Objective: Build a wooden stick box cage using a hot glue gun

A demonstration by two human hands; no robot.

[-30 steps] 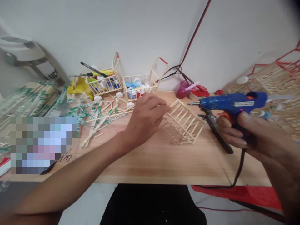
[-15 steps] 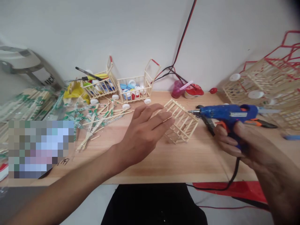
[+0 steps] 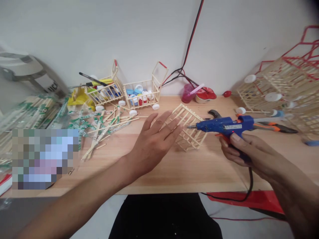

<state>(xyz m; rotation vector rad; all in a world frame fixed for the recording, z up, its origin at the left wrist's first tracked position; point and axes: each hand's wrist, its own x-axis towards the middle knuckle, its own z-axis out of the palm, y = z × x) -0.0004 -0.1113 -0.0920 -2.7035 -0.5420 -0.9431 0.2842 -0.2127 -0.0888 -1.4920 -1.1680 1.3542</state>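
A small basket of bamboo sticks rests at an angle on the wooden table. My left hand lies against its left side, fingers stretched out and apart over the edge bars; its thumb is hidden. My right hand is wrapped around the handle of a blue hot glue gun, with a finger by the orange trigger. The gun points left, its metal nozzle in front of the basket's upper right bars. From here I cannot tell whether the nozzle touches them. A clear glue stick pokes out of the gun's rear.
Two stick carts, one with bottle caps, stand at the back. Loose sticks and wrapped chopsticks cover the left, near a blurred patch. Orange-handled pliers and stacked carts are right. A black cable hangs from the gun.
The glue gun in my right hand has moved left and slightly down, bringing its nozzle over the basket. My left hand stays at the basket's left side, nearly still.
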